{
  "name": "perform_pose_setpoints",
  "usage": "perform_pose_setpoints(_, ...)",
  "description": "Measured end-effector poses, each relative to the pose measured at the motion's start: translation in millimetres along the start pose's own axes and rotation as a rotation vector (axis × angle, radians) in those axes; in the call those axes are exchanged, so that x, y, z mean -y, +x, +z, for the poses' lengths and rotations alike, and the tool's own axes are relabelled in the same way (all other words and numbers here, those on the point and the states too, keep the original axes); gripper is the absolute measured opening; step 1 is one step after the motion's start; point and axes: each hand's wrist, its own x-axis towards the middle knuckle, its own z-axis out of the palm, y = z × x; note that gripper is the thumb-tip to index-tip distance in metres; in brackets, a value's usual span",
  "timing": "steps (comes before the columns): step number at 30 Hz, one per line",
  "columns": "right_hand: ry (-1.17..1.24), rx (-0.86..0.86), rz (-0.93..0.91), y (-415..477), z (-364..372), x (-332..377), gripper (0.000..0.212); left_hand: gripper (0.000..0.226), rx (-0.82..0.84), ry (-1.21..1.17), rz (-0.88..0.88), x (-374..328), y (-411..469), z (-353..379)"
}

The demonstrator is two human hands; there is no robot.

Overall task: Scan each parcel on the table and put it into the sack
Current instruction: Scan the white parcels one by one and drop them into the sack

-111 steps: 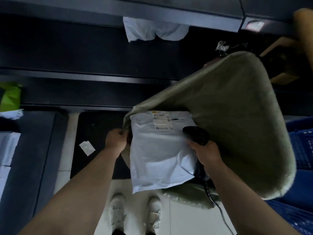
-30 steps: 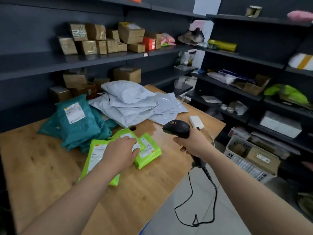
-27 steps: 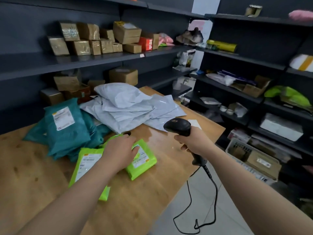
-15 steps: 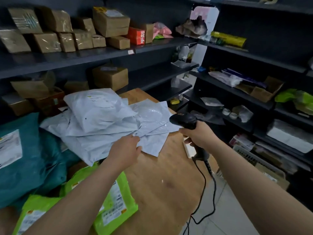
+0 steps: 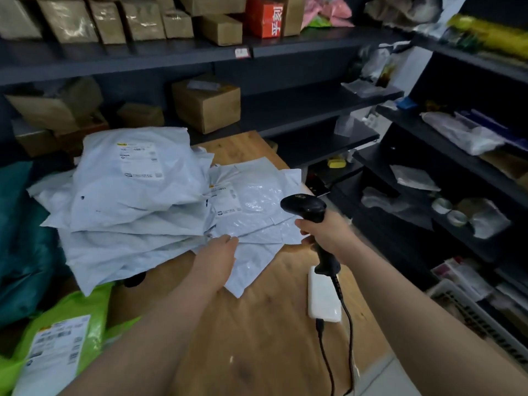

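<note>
The left hand (image 5: 217, 260), grip apart, has been brought onto a flat white parcel (image 5: 257, 260) at the right edge of the parcel pile (image 5: 128, 201); beside the pile, the scanner (image 5: 307, 208) is clamped in the right hand (image 5: 328, 234). Labels (image 5: 138, 161) are blurred beyond reading.

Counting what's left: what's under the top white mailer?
Under the top white mailer, several more white mailers are stacked; their labels and full count are covered.

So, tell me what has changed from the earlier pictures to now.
The view turned from the sack to the table. The left hand left the green parcels and moved on to the white mailers, fingers straight at their near edge. The right hand still grips the scanner; the white mailers lie stacked as before.
</note>
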Motion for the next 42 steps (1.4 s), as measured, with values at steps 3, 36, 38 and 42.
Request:
perform_pose_setpoints(3,0.02,0.077,0.011,20.0,-8.0,-8.5,0.017,0.047,-0.011,0.077,-0.127,-3.2,8.6,14.5)
perform_pose_setpoints(36,0.107,0.246,-0.017,59.8,-17.0,-41.5,0.018,0.013,-0.298,-0.476,-0.405,21.4,21.0,35.0)
perform_pose_setpoints(38,0.128,0.257,-0.007,56.5,-18.6,-38.5,0.02,0.015,-0.307,-0.606,-0.415,8.8,3.7,29.8)
perform_pose_setpoints(42,0.098,0.267,-0.016,49.2,-22.5,-35.8,0.021,0.015,-0.281,-0.715,-0.368,-10.2,-42.0,16.4)
